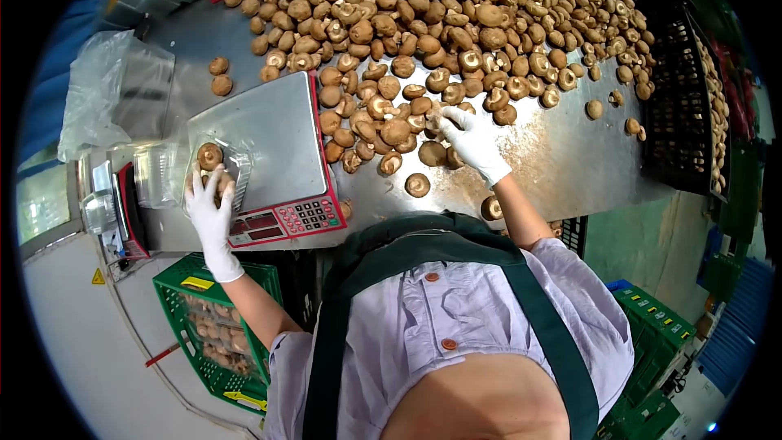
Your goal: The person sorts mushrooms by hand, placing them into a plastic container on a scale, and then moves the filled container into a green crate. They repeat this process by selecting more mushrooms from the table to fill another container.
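Note:
My left hand [212, 213], in a white glove, has its fingers curled round a brown shiitake mushroom at a clear plastic tray [242, 165]. Another shiitake mushroom [209, 156] sits just beyond the fingertips. Tray and hand are at the left side of a red-framed weighing scale [281, 143] with a steel plate. At the near edge of the mushroom pile [391, 114], my gloved right hand [474, 143] has its fingers pinched on a pale shiitake mushroom [434, 116], which the fingers partly cover.
A large heap of shiitake mushrooms [456, 20] covers the back of the steel table [562, 155]. Black crates [680, 98] stand along the right edge. Clear plastic bags [102, 85] lie at left. A green crate [183, 285] with packed mushrooms is below the table.

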The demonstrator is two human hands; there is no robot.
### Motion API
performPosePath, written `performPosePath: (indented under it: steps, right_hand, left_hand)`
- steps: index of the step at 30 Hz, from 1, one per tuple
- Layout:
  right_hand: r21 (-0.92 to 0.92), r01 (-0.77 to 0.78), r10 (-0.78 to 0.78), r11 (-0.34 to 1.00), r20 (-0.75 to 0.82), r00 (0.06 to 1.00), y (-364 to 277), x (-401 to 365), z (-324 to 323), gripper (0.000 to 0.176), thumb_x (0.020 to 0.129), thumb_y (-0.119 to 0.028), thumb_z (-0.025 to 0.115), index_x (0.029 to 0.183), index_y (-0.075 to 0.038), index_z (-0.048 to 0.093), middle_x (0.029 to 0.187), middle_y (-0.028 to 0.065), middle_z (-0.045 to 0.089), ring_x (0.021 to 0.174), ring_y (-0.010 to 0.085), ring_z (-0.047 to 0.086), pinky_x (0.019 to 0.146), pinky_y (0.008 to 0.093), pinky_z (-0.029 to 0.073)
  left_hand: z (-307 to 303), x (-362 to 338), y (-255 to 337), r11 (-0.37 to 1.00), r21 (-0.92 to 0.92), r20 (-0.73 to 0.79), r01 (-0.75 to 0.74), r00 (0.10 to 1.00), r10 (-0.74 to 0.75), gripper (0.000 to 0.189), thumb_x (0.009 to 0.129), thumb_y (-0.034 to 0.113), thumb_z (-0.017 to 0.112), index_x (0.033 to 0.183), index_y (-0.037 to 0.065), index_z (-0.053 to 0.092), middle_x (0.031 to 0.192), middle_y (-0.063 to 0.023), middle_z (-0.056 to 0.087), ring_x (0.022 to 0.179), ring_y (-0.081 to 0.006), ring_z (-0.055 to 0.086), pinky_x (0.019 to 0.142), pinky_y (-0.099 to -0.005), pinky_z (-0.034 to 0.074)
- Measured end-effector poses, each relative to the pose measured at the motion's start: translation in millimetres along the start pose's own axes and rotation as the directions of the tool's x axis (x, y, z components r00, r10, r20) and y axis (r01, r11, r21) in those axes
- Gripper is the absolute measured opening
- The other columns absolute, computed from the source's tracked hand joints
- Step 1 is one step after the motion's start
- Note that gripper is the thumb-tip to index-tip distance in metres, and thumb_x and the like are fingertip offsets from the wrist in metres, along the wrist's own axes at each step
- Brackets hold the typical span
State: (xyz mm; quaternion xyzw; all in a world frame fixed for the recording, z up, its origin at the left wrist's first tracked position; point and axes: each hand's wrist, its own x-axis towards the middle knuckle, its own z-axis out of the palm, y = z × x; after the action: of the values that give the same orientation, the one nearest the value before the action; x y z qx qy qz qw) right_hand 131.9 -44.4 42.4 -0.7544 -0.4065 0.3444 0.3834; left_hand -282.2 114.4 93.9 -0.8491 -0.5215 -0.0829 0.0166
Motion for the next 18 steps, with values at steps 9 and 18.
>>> performPosePath:
  steps: [9, 18]
  right_hand:
    - [-0.578, 0.500, -0.491, 0.645, 0.188, 0.850, 1.8, 11.6, 62.4, 0.048, 0.071, -0.022, 0.068, 0.115, -0.008, 0.054, 0.123, 0.0143, 0.050, 0.112, 0.0319, 0.047, 0.092, 0.0422, 0.039]
    - [-0.593, 0.367, -0.435, 0.716, 0.030, 0.900, 43.8, 10.7, 17.8, 0.033, 0.072, -0.004, 0.059, 0.104, -0.008, 0.059, 0.098, 0.0112, 0.063, 0.089, 0.0306, 0.059, 0.076, 0.0379, 0.048]
  left_hand:
    - [7.1, 19.1, 18.7, 0.994, -0.110, -0.176, -0.004, 0.984, -0.015, 0.035, 0.079, 0.020, 0.065, 0.111, 0.008, 0.061, 0.126, -0.0144, 0.052, 0.116, -0.0314, 0.048, 0.097, -0.0395, 0.037]
    - [36.9, 35.3, 182.7, 0.772, -0.610, -0.035, -0.180, 0.979, 0.201, 0.035, 0.081, 0.016, 0.063, 0.115, 0.008, 0.059, 0.123, -0.0143, 0.054, 0.115, -0.0288, 0.051, 0.097, -0.0347, 0.040]
